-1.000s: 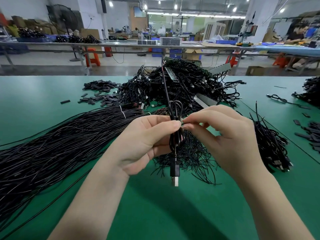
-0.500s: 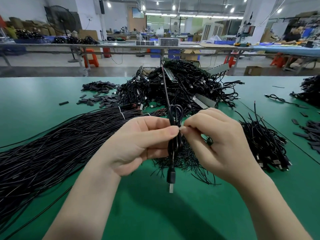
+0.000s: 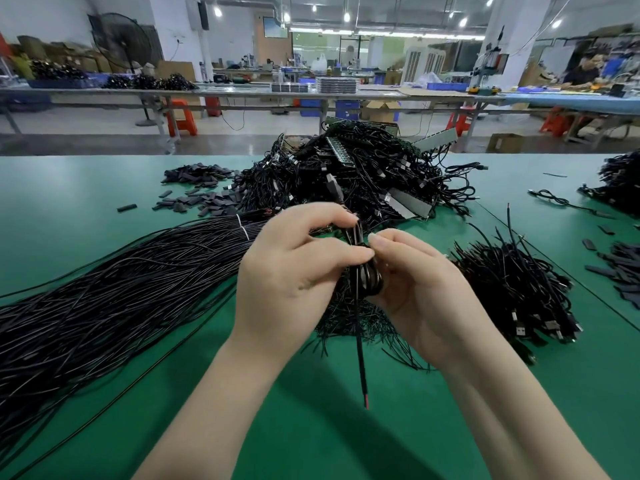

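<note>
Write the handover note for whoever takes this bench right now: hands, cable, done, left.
Left hand: pinches the coiled black cable at its top.
Right hand: fingers curled round the coil's lower side.
Cable: held above the green table; its bare end, red-tipped, hangs down.
Done: cable gathered into a small coil.
Left: probably bind it, then set it with the coiled bundles on the right; uncoiled cables wait on the left.
</note>
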A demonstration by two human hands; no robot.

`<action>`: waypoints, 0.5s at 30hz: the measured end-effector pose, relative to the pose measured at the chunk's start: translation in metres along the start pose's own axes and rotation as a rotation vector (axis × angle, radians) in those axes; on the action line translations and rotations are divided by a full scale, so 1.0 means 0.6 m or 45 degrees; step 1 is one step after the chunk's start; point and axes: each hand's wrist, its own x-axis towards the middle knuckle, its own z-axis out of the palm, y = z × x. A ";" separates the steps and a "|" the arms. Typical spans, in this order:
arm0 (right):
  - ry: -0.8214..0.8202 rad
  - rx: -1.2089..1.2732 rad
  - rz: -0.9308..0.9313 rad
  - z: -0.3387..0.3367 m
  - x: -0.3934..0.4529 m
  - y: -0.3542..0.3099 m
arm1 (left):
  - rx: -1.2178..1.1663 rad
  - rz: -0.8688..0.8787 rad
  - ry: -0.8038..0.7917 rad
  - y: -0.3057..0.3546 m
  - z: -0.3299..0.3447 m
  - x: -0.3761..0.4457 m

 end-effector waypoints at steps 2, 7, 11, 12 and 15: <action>-0.009 -0.110 -0.138 -0.002 0.001 0.003 | -0.109 -0.228 -0.006 0.003 0.002 0.003; 0.035 -0.899 -0.660 -0.026 0.002 -0.002 | -0.853 -1.247 -0.366 0.005 -0.013 0.017; -0.017 -1.296 -0.893 -0.032 0.002 -0.007 | -1.035 -1.295 -0.602 0.003 -0.015 0.015; -0.013 -1.348 -0.910 -0.031 0.002 -0.007 | -1.052 -1.286 -0.592 0.003 -0.014 0.013; 0.012 -1.360 -0.878 -0.027 0.000 -0.009 | -1.020 -1.212 -0.499 -0.001 -0.011 0.015</action>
